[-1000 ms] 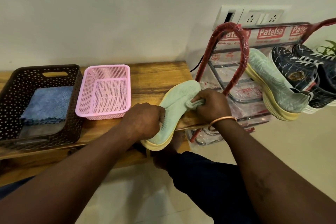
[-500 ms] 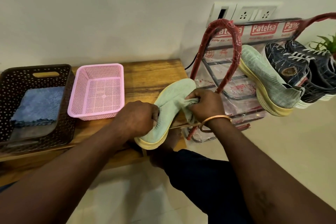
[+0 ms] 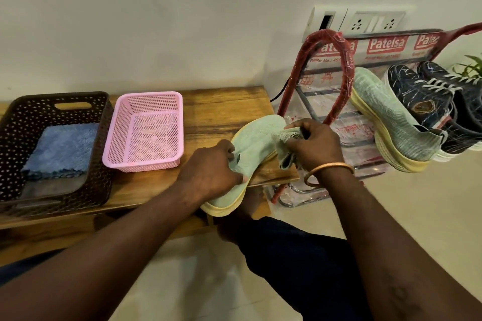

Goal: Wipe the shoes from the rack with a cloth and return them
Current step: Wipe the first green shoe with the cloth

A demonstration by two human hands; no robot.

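While the left hand (image 3: pixel 208 168) curls round the heel end of the pale green knit shoe with a yellow sole (image 3: pixel 257 142), the right hand (image 3: pixel 314 150) pinches a bunched pale green cloth (image 3: pixel 283 147) against the shoe's toe half. The shoe lies slantwise over the right front corner of the brown wooden tabletop (image 3: pixel 216 109). Its heel juts past the front edge and its toe is near the right edge. A strip of bare wood separates it from the pink plastic mesh basket (image 3: pixel 148 95). Just right of the table stands the metal shoe rack with a red-wrapped frame (image 3: pixel 348 65), its loop close behind the right hand. Pale floor lies open to the lower right.

The left hand covers the shoe's opening. The rack runs off the right border, and its clear plastic wrapping makes the shelves hard to read.

The pink basket's mesh floor shows whole. Beside it, the dark brown perforated plastic basket (image 3: pixel 56 98) holds a folded blue fluffy cloth (image 3: pixel 61 148). The rack carries a matching pale green shoe (image 3: pixel 391 122), tilted, with dark navy lace-up sneakers (image 3: pixel 422 96) just beside it.
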